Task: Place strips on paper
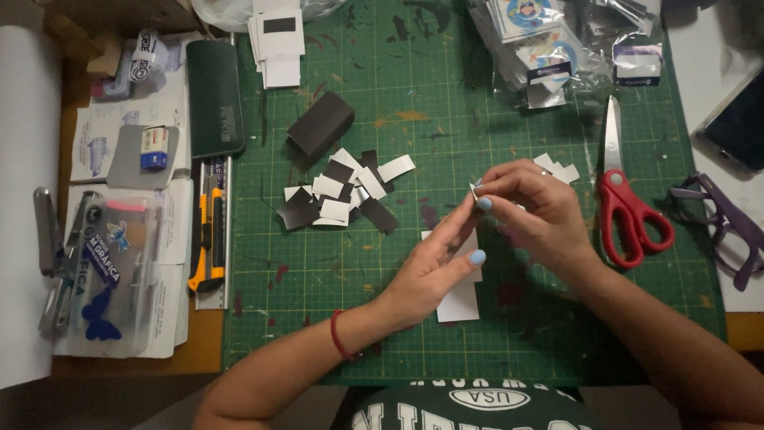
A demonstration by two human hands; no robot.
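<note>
Over the middle of a green cutting mat (446, 127) covering the counter, both hands are meeting on a small white slip (475, 189). The right hand (537, 209) is pinching the slip between closed fingers (509, 179), while the left hand (434, 267) is reaching up with thumb and forefinger closed on its lower edge. The slip is too small to tell which way its long axis is running. Under the hands a white card (460, 299) is lying flat, its long side running toward the counter's near edge. A heap of black and white strips (342, 191) is sitting just left of the hands, a black block (320, 123) behind it. Red-handled scissors (625, 191) are lying to the right, blades pointing at the far edge. A yellow utility knife (207, 239) is resting along the mat's left edge, purple glasses (720, 223) by the right edge.
</note>
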